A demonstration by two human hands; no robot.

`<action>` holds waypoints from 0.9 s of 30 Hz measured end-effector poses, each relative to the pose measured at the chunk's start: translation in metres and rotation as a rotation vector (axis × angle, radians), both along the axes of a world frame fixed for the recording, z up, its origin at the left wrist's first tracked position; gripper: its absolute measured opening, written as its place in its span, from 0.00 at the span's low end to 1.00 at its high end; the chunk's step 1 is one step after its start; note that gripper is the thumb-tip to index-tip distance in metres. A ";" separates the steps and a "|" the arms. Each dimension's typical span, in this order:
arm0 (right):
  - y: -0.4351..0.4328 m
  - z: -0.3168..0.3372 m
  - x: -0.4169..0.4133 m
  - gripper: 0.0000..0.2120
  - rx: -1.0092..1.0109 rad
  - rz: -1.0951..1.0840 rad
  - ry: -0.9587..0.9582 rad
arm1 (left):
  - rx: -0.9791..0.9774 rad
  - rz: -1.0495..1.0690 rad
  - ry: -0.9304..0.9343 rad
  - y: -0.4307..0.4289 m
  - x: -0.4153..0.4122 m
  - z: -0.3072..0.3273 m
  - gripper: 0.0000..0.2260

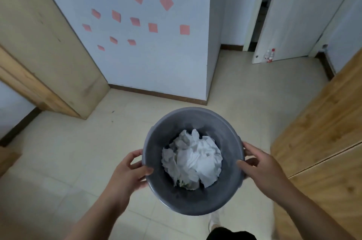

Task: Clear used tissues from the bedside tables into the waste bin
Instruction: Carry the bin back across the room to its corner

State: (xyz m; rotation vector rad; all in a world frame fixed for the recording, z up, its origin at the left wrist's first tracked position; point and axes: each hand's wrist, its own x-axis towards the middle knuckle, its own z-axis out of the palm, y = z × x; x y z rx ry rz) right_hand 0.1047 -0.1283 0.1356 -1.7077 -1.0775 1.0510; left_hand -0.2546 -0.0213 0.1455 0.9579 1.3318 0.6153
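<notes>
A round grey waste bin is held up above the tiled floor in front of me. Crumpled white tissues fill its bottom. My left hand grips the bin's left rim, thumb over the edge. My right hand grips the right rim the same way. No bedside table is in view.
A white wall with pink paper squares stands ahead. A wooden door frame is at the left, a wooden cabinet at the right. A white door stands ajar at the back right with plastic bottles at its foot.
</notes>
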 end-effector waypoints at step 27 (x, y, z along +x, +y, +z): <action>0.576 0.005 0.031 0.30 -0.098 0.084 -0.030 | -0.124 -0.014 -0.038 0.565 0.017 -0.020 0.24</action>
